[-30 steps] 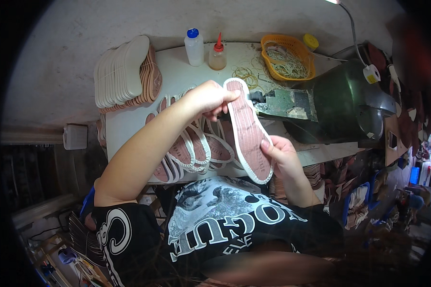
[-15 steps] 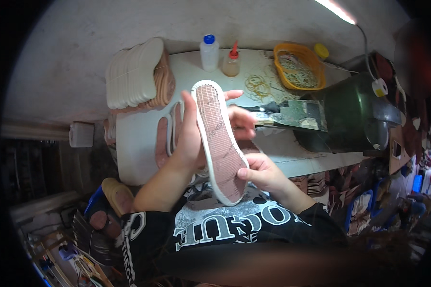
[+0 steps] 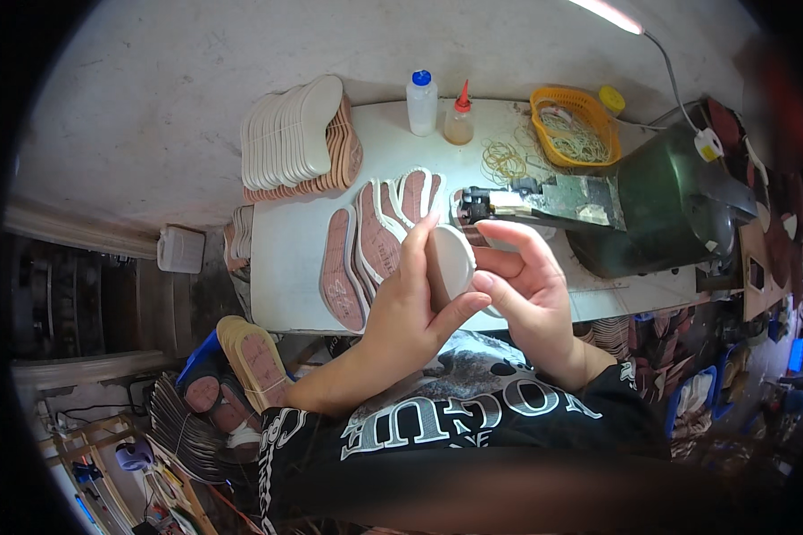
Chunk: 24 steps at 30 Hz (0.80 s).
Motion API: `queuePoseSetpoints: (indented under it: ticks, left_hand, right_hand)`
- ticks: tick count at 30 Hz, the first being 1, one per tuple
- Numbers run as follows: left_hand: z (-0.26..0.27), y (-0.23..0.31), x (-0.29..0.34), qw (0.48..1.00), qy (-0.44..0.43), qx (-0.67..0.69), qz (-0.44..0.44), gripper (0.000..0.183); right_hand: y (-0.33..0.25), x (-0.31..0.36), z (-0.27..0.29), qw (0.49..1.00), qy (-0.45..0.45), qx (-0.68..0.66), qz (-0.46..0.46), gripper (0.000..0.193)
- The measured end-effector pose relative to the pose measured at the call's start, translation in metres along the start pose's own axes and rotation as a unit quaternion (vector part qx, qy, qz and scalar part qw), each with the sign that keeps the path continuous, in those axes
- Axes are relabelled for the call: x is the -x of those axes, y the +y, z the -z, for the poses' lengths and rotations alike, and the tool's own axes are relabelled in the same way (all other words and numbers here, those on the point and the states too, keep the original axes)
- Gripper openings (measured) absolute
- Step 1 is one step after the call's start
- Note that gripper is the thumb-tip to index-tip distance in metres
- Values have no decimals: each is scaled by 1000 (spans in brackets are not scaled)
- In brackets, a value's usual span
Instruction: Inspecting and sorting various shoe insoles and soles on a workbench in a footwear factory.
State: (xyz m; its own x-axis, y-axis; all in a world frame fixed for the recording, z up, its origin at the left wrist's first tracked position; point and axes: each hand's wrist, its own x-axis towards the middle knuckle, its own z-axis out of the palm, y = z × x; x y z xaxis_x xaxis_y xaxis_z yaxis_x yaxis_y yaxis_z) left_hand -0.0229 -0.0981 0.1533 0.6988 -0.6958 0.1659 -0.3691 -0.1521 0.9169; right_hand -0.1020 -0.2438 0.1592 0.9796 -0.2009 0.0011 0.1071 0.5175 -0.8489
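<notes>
A shoe insole [image 3: 452, 261] with a white rim is held up in front of me, turned nearly end-on, so most of its length is hidden. My left hand [image 3: 409, 303] grips its left side, thumb across the near face and fingers behind. My right hand [image 3: 537, 299] pinches the right edge with the thumb, its fingers curled around the far side. Beyond my left hand, several pink insoles with white rims [image 3: 379, 245] overlap on the table. A machine arm [image 3: 544, 205] with a dark head stands just behind the held insole.
A tied stack of white insoles [image 3: 285, 134] stands at the back left. A white bottle with a blue cap [image 3: 422, 107], a red-nozzle bottle [image 3: 459, 120] and a yellow basket of bands [image 3: 575, 134] line the back. The green machine body [image 3: 660, 209] fills the right; bundled insoles [image 3: 252, 361] sit lower left.
The insole has tipped from showing its long pink underside to nearly end-on. My right hand has moved up to its upper edge, and the view has shifted a little.
</notes>
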Motion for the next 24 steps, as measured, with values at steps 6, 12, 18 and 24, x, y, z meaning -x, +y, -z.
queuePoseSetpoints:
  ticks: [6, 12, 18, 24]
  left_hand:
    - [-12, -13, -1, 985, 54, -118, -114, 95]
    - [-14, -7, -3, 989, 17, -114, -87, 83]
    - [-15, -8, -3, 996, -50, -47, -48, 83]
    - [-14, -25, -4, 997, 26, -44, -52, 82]
  right_hand:
    - [-7, 8, 12, 998, 53, 46, 4, 48]
    - [1, 4, 26, 999, 21, -42, -16, 46]
    - [17, 0, 27, 986, -41, -156, -33, 45]
    - [11, -2, 30, 989, -45, -141, 8, 43]
